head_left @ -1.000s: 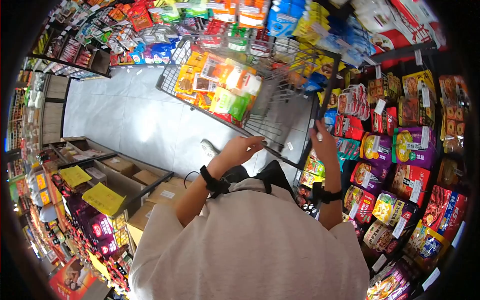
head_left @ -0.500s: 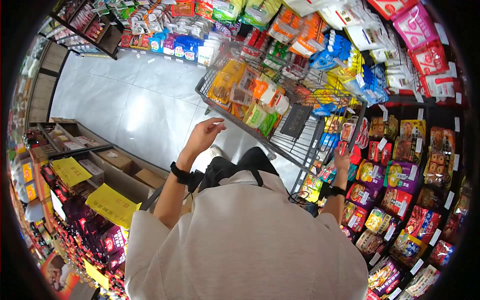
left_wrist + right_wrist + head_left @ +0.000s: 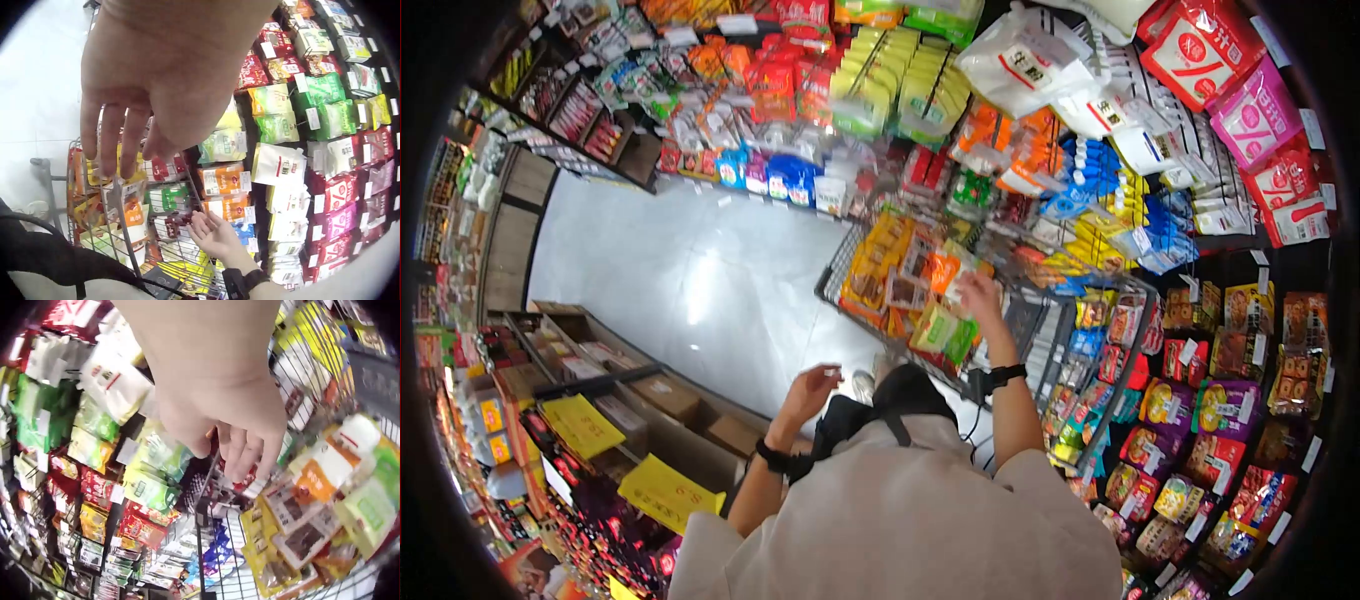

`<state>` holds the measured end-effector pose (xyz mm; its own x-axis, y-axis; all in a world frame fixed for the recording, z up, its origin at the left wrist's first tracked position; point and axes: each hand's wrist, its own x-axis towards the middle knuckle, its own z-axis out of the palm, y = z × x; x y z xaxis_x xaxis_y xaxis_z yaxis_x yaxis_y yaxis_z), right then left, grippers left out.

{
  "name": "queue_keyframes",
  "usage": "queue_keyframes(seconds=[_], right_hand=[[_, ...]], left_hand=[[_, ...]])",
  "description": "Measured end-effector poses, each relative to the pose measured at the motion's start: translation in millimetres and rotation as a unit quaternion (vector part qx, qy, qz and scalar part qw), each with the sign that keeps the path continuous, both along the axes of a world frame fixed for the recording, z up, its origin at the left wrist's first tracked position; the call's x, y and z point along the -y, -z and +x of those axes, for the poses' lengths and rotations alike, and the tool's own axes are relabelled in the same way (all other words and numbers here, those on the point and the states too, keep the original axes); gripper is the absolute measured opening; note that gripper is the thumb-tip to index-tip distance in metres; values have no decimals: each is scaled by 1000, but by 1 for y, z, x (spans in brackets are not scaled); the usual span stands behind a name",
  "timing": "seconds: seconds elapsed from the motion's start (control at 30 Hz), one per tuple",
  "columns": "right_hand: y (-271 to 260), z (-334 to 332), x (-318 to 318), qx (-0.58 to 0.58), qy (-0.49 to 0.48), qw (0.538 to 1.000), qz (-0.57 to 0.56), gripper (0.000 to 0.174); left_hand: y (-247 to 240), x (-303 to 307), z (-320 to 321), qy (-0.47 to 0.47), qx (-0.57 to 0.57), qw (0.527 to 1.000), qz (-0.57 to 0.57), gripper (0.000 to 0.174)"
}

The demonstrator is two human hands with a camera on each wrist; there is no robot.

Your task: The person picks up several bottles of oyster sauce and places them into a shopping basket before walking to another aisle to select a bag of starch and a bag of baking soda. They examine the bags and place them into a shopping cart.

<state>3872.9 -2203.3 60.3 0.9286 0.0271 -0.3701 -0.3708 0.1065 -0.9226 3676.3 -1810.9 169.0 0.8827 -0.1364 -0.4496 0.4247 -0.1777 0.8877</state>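
Note:
A black wire shopping cart (image 3: 832, 274) holds yellow packs (image 3: 878, 262), an orange-and-white pack (image 3: 945, 268) and a green-and-white pack (image 3: 941, 332). Above these goods is the right hand (image 3: 980, 298); its fingers hang loosely bent in the right wrist view, with nothing visible in them. The left hand (image 3: 810, 394) is in the air outside the cart's near left side, fingers relaxed and empty. In the left wrist view, the left hand (image 3: 147, 87) covers part of the cart, and the right hand (image 3: 214, 237) shows with spread fingers.
Shelves and hooks of bagged goods (image 3: 900, 85) line the far side. Packaged foods (image 3: 1170, 400) stand in rows at the right. Bins with cardboard boxes (image 3: 665, 393) and yellow price signs (image 3: 670, 490) are at the left. Grey floor (image 3: 690, 270) lies between.
The right hand has left the cart's right end and moved left over the goods. The left hand has drawn back from the near rim. The cart sits lower and farther right in the head view.

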Motion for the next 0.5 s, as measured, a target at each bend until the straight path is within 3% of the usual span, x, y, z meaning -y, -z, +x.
queue_keyframes(seconds=[0.07,0.13,0.2,0.27,0.3,0.33,0.4,0.47,0.5], right_hand=[[-1,19,-36,-190,84,967,149,27],[40,30,-48,-301,146,908,252,25],[82,31,-59,-333,178,875,304,26],[123,31,-73,-366,196,862,291,28],[143,29,-81,-412,241,829,291,29],[143,28,-91,-435,292,806,277,29],[147,27,-103,-485,318,771,262,34],[172,22,-114,-468,313,765,313,39],[202,14,-116,-440,283,734,433,45]], left_hand=[[3,-4,9,-29,-29,999,-23,28],[-16,-5,28,-9,-47,998,50,27],[-18,-12,44,37,-13,991,124,28],[-22,-15,57,29,-21,991,127,26],[-14,-21,60,45,-3,991,128,26],[-5,-28,61,59,21,989,132,26],[-4,-32,66,18,-58,990,127,27],[-10,-35,72,20,-103,983,151,30],[-17,-35,74,19,-126,979,161,32]])
